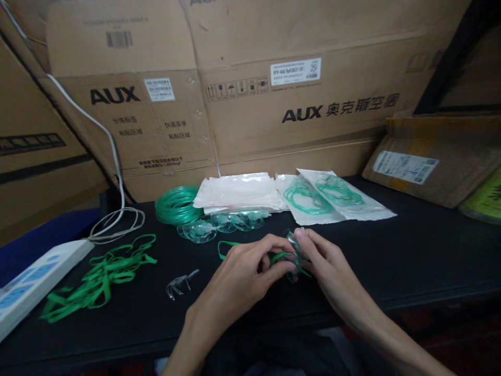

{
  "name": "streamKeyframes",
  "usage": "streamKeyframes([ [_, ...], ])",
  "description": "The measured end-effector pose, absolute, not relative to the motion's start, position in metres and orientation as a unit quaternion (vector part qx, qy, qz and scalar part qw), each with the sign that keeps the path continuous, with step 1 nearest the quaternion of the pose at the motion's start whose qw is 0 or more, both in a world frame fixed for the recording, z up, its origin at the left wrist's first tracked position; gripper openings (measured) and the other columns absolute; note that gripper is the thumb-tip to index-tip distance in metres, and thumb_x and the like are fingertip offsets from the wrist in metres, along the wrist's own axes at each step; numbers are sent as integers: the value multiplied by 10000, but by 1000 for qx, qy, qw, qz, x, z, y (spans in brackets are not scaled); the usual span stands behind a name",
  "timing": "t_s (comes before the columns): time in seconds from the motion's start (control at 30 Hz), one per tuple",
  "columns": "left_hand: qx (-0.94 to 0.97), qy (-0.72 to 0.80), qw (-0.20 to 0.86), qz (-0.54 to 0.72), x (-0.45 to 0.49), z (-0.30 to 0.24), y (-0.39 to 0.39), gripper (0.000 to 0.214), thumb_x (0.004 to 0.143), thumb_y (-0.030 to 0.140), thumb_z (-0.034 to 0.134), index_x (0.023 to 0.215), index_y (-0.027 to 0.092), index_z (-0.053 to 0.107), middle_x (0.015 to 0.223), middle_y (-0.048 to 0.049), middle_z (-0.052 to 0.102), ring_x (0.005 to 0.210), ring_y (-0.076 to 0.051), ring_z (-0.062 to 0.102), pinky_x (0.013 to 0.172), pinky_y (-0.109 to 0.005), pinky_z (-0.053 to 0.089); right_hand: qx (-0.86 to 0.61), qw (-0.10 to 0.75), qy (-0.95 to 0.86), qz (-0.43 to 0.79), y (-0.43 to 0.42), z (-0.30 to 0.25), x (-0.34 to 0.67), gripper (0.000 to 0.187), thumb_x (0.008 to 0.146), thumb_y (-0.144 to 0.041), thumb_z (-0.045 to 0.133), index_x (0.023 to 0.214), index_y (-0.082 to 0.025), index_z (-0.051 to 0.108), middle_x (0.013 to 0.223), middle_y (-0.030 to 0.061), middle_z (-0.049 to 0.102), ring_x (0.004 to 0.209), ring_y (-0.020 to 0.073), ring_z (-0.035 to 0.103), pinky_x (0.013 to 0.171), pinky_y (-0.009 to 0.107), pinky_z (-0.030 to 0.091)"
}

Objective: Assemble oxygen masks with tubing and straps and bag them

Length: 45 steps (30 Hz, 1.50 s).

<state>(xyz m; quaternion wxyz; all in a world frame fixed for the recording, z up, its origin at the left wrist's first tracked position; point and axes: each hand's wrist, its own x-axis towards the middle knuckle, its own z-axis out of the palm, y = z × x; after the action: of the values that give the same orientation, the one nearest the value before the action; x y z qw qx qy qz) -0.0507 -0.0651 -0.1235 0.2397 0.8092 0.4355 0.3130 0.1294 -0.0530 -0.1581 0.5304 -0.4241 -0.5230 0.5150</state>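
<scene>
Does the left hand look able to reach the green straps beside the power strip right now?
Probably yes: only a few small clear plastic pieces lie low between the left hand and the green straps, though the hand is busy with a clear mask.

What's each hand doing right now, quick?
Left hand: curled, fingers at the green strap and clear mask; whether it grips either cannot be told.
Right hand: closed, holding the clear mask.

Black tabletop point(407, 250), green straps point(113, 267), tubing coil point(176, 208), white pouches point(240, 191), clear masks point(230, 222), small transparent pieces point(180, 283) (perhaps plastic)
</scene>
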Motion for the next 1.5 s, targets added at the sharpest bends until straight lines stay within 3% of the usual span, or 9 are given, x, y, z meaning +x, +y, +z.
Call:
streamKeyframes([
  [0.17,781,463,236,346,-52,-127,-63,228,904,309,715,1126,285,668,890,67,755,560,-87,526,605,-200,431,-428,597,-515,442,-54,-157,128,346,855,-525,724,1055,-253,650,1052,51,685,990,228,640,787,301,520],
  [0.37,772,469,246,353,-52,-128,-62,247,890,298,726,1119,315,634,910,108,770,543,-79,523,568,-187,407,-391,588,-591,389,-59,-159,129,116,835,-363,778,911,-276,764,1209,78,628,1202,276,579,834,329,528],
  [0.73,782,483,230,319,-51,-121,-63,264,885,269,709,1134,303,628,912,108,781,548,-90,540,575,-197,411,-376,572,-592,426,-57,-161,129,91,782,-341,830,824,-276,783,1214,70,625,1181,280,599,847,343,522],
  [1.13,789,502,193,299,-49,-121,-67,228,883,314,688,1106,317,641,767,116,738,535,-100,529,561,-206,374,-387,540,-617,423,-53,-163,131,194,846,-425,740,793,-239,738,1177,99,645,1225,306,585,1003,423,438],
  [1.33,793,512,148,294,-48,-121,-66,231,844,235,683,1063,308,659,693,116,711,421,-89,411,509,-227,305,-391,545,-620,407,-53,-167,129,131,872,-321,675,777,-233,694,1132,85,661,1140,280,624,966,396,457],
  [1.5,788,520,127,305,-52,-126,-64,228,841,247,683,1053,316,632,804,124,758,448,-94,443,526,-224,324,-418,557,-600,393,-52,-166,131,150,885,-334,641,782,-225,645,1067,78,685,1040,252,637,880,361,489],
])
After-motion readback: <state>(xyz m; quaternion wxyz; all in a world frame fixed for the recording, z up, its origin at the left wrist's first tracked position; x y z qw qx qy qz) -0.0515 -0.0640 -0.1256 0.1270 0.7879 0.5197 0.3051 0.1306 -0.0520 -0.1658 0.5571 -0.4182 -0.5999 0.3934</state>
